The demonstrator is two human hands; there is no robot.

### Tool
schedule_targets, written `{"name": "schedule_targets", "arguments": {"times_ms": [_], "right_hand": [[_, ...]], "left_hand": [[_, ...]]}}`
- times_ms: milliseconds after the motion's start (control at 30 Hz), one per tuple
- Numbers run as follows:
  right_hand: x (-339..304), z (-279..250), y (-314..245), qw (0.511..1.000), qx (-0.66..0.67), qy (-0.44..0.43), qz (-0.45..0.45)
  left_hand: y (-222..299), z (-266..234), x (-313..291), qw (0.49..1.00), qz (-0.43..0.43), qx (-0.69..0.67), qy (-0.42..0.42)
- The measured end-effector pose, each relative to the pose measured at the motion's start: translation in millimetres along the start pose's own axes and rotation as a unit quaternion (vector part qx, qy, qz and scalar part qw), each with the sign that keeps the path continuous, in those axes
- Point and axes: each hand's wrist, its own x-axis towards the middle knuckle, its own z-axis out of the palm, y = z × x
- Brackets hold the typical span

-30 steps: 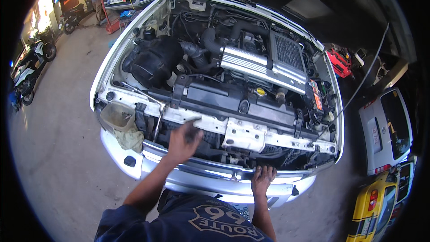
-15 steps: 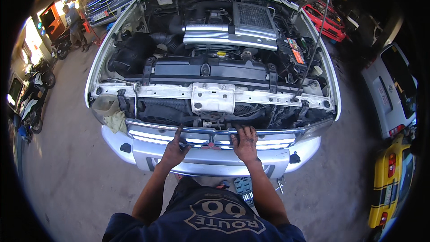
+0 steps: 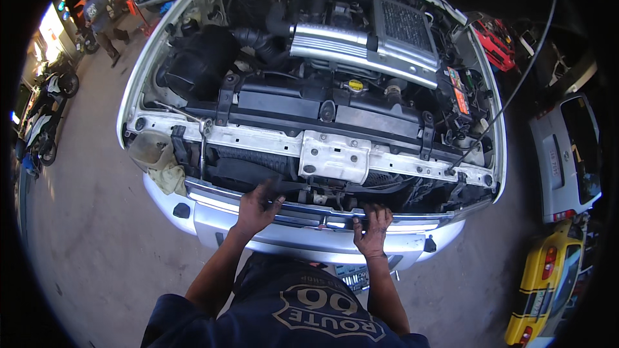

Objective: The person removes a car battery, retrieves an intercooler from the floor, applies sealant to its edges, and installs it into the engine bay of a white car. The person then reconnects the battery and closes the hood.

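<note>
A chrome-trimmed front grille spans the nose of a white vehicle with its engine bay uncovered. My right hand has its fingers curled over the grille's top edge and its thumb on the front side. Left of it, my left hand is above the same edge, fingers apart and reaching toward the gap behind the grille; their tips are slightly blurred. Dark grime marks both hands. Behind the grille runs the white crossmember, with the black radiator top beyond.
A ratchet with a long extension rests on the crossmember's left. Nearby are a dirty plastic container and a cloth. A prop rod rises at right. A socket set lies below the bumper. A person walks far left.
The view has shifted, so the vehicle sits lower and farther right. My left hand has lifted from the grille front toward the gap behind it. My right fingers now curl over its edge.
</note>
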Motion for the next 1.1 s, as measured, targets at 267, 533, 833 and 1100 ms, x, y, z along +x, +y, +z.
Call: {"name": "schedule_targets", "arguments": {"times_ms": [267,533,833,1100], "right_hand": [[3.4,43.9,-6.0,0.988,-0.087,0.109,0.064],[0.7,58.1,-0.9,0.970,-0.140,0.154,0.125],[-1.8,59.6,0.0,0.956,-0.161,0.148,0.196],[-13.3,54.5,15.4,0.958,-0.149,0.121,0.214]], "left_hand": [[-33.6,-17.6,-4.7,0.988,0.118,0.005,-0.097],[-45.8,-22.6,-6.4,0.963,0.167,-0.026,-0.210],[-41.8,-42.2,8.6,0.944,0.164,-0.043,-0.282],[-57.3,-250.8,85.6,0.983,-0.081,0.089,0.135]]}}
